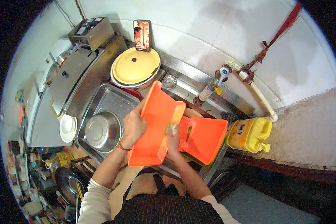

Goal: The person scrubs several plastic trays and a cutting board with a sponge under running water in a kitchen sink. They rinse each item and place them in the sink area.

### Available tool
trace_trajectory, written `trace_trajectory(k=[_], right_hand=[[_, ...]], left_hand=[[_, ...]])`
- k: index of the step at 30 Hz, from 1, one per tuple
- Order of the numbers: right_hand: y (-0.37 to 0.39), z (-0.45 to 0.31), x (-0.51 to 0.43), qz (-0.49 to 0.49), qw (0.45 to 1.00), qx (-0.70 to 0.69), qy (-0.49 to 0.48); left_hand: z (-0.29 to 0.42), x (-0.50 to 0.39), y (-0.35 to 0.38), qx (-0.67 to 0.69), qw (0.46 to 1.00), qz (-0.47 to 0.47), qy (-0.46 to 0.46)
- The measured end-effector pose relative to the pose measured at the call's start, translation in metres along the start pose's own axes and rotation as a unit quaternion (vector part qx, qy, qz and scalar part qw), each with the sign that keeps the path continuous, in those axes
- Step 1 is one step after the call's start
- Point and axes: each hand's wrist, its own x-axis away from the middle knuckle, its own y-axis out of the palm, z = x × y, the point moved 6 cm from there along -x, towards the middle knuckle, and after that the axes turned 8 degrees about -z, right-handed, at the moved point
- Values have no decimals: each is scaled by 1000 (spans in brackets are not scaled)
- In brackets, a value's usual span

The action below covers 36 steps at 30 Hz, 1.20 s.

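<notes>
My left hand (135,125) grips the left rim of an orange plastic basket or tray (157,120), held tilted over the sink area. Against its right side, my right hand (172,140) holds a small greenish and pale scrubbing pad (171,129), slightly blurred. A second orange plastic tray (207,137) lies just right of that hand. To the left, an upturned stainless steel bowl (103,131) rests in a rectangular metal tray (109,93).
A yellow enamel lidded basin (135,67) stands behind, with a phone (142,35) upright beside it. A tap (210,88) juts from the wall. White bowls (68,128) sit left; a yellow detergent jug (249,135) stands right.
</notes>
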Motion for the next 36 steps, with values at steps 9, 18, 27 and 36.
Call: trace_trajectory(k=[9, 18, 27, 36], right_hand=[[-28, -26, -42, 31, 974, 219, 51], [-12, -108, -29, 128, 771, 587, -213], [-9, -103, -43, -102, 834, 511, -179], [56, -125, -34, -94, 858, 357, -356]], left_hand=[[-6, 0, 21, 4, 997, -63, -33], [-32, 3, 19, 36, 999, 12, -4], [-29, 4, 13, 163, 986, -41, -18], [-17, 7, 52, 176, 982, -62, -5]])
